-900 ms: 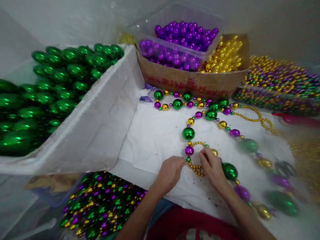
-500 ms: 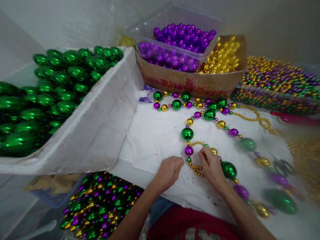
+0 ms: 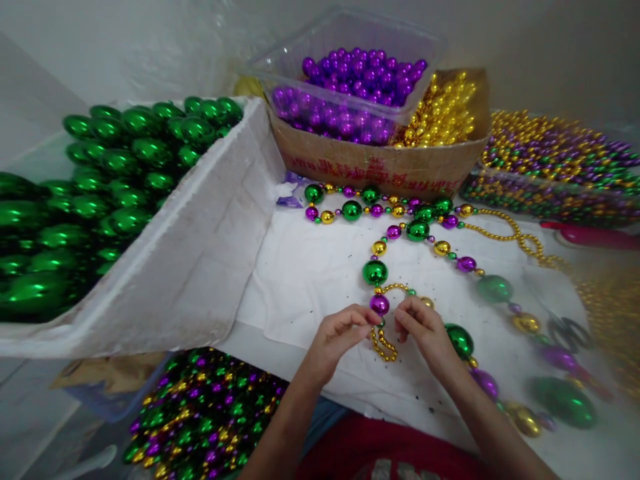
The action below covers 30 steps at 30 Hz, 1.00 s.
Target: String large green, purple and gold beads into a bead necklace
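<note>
My left hand (image 3: pixel 345 339) is closed, thumb and fingertips together at the bead necklace, just below a shiny purple bead (image 3: pixel 379 305). A short loop of small gold beads (image 3: pixel 384 347) hangs beside those fingertips. To the right, my right hand (image 3: pixel 421 327) has its fingers curled into a pinch; whatever is between them is too small to make out. The strand runs up from the purple bead through a large green bead (image 3: pixel 375 272) and a gold bead (image 3: pixel 379 248). Partly behind my right hand, another large green bead (image 3: pixel 459 341) lies on the white cloth (image 3: pixel 310 280).
A white foam box (image 3: pixel 200 267) of green beads stands left. Behind are a clear plastic tub (image 3: pixel 345 107) of purple beads and a cardboard box (image 3: pixel 370 157) with gold beads. Scissors (image 3: pixel 570 333) lie right, near a pink-handled tool (image 3: pixel 595 237). Finished-looking strands (image 3: pixel 210 407) fill a container below.
My left fingers have loosened from a fist and reached right to the strand. My right hand has shifted slightly down, and the gold bead loop now hangs farther left, clear of it.
</note>
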Tool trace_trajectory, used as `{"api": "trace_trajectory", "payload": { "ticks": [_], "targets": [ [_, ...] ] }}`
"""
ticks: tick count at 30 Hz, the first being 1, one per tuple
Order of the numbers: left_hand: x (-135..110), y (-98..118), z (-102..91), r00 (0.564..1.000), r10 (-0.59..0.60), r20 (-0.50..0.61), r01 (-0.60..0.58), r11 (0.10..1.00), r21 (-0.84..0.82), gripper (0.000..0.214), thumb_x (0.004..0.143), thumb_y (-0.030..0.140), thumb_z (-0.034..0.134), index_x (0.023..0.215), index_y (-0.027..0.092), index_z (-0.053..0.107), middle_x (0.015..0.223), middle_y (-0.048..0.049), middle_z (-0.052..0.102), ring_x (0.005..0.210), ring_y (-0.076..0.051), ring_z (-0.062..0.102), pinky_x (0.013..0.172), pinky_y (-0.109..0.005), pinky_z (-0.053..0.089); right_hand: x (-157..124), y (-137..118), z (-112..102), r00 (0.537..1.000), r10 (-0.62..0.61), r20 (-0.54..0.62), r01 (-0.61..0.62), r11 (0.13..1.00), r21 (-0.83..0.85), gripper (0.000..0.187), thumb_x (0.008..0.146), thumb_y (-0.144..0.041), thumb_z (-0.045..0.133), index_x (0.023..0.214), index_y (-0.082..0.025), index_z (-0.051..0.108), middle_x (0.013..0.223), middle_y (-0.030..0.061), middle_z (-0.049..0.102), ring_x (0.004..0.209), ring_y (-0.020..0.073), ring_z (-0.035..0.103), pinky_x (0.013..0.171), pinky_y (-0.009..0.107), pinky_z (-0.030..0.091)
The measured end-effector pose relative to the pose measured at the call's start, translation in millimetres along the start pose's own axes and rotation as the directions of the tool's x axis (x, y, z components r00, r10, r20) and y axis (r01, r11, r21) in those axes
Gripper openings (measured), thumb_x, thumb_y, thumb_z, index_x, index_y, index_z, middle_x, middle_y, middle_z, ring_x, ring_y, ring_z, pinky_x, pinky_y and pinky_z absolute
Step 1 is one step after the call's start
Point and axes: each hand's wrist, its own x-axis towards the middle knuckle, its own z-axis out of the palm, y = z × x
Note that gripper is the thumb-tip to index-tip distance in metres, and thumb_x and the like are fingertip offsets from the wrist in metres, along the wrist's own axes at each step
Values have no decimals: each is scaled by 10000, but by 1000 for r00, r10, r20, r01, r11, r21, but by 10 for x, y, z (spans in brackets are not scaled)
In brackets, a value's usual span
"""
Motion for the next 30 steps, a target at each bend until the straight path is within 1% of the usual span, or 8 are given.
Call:
{"api": "trace_trajectory", "payload": {
  "ticks": [3, 6, 12, 17, 20, 23, 28, 30],
  "targets": [
    [58, -67, 90, 999, -15, -49, -2, 942, -335, 121, 809, 194, 542, 704, 159, 591, 823, -49, 640, 897, -198, 579, 892, -356, 382, 12, 19, 21, 1000, 30, -2, -30, 997, 78, 216, 834, -352, 541, 695, -198, 482, 596, -33, 501, 515, 110, 469, 482, 235, 390],
    [120, -79, 116, 997, -37, -64, 6, 901, -435, 135, 821, 205, 527, 700, 161, 569, 707, -14, 597, 744, -161, 576, 803, -332, 414, 18, 30, 11, 998, 59, 2, -59, 988, 142, 232, 802, -377, 585, 692, -195, 496, 573, -35, 504, 491, 105, 459, 455, 226, 379],
    [197, -66, 107, 979, -147, -141, 146, 989, -15, 166, 788, 274, 605, 694, 138, 590, 643, 8, 556, 599, -102, 462, 590, -231, 338, 11, -146, -68, 992, 113, 48, -122, 957, 262, 206, 818, -366, 573, 732, -187, 520, 628, -5, 580, 534, 114, 516, 515, 243, 432],
    [234, -86, 174, 971, -229, -72, 231, 972, 33, 158, 729, 271, 643, 816, 142, 623, 756, -9, 591, 697, -121, 491, 653, -246, 356, 83, -353, -89, 995, 32, 97, -56, 966, 252, 175, 799, -334, 594, 729, -174, 580, 748, 34, 640, 661, 136, 558, 597, 258, 447],
    [253, -107, 211, 972, -230, -47, 232, 971, 50, 182, 680, 251, 684, 816, 145, 624, 766, -7, 588, 709, -124, 494, 663, -252, 362, 161, -408, -88, 999, -12, 37, 7, 990, 139, 160, 767, -332, 613, 731, -176, 613, 735, 16, 616, 646, 133, 522, 563, 248, 413],
    [267, -137, 238, 968, -234, -87, 241, 968, 77, 172, 688, 290, 680, 721, 142, 600, 668, 17, 542, 629, -105, 459, 603, -237, 341, 226, -414, -119, 999, -11, -41, 12, 999, 39, 153, 727, -320, 645, 692, -172, 630, 641, -8, 562, 556, 114, 447, 494, 237, 343],
    [285, -162, 274, 962, -231, -147, 248, 963, 107, 241, 773, 377, 589, 710, 145, 570, 620, 17, 532, 531, -86, 404, 514, -216, 300, 158, -322, -164, 962, -34, -270, 22, 999, -48, 168, 799, -294, 574, 919, -188, 623, 746, 8, 587, 585, 128, 461, 522, 248, 367],
    [293, -163, 287, 968, -215, -128, 230, 966, 114, 251, 801, 388, 553, 727, 148, 556, 622, 14, 539, 519, -86, 404, 508, -215, 306, 33, -265, -98, 968, -47, -245, 26, 995, -91, 152, 812, -258, 564, 949, -197, 592, 752, 4, 587, 567, 127, 479, 518, 250, 389]
  ]
}}
